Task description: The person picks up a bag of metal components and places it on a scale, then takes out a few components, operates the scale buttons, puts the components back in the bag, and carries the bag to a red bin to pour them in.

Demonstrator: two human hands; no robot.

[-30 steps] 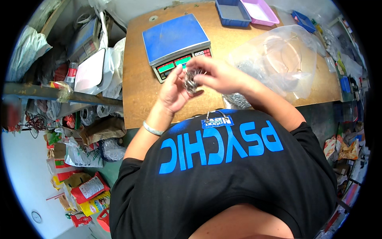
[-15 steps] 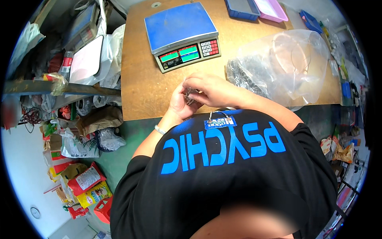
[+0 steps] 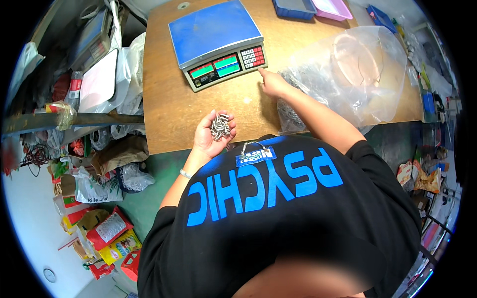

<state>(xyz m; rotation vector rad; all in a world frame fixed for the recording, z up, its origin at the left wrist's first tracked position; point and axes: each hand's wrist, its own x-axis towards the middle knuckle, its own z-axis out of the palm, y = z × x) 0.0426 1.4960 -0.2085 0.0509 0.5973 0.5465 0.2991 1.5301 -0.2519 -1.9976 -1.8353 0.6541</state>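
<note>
My left hand [image 3: 212, 141] is cupped palm up over the table's near edge, holding a pile of small, shiny metal hooks or rings [image 3: 220, 127] whose exact kind is hard to make out. To the right, my right hand [image 3: 274, 83] reaches forward with its index finger stretched out and the others partly curled; nothing shows in it. That fingertip is at the lower right corner of a counting scale [image 3: 213, 32], just below its keypad [image 3: 253, 57]. The scale has a blue top plate and lit green displays. A clear plastic bag [image 3: 318, 94] with more metal pieces lies beside my right forearm.
The wooden table [image 3: 171, 111] carries a blue tray [image 3: 294, 9] and a pink tray [image 3: 334, 9] at its far side. On the left, a shelf [image 3: 74, 120] holds bags and a bottle [image 3: 74, 87]. Coloured packages [image 3: 109, 228] are stacked on the lower left.
My hands have parted. The left has turned palm up, showing the metal pieces in it, while the right has moved forward and right to the scale's corner. The view has shifted slightly.
</note>
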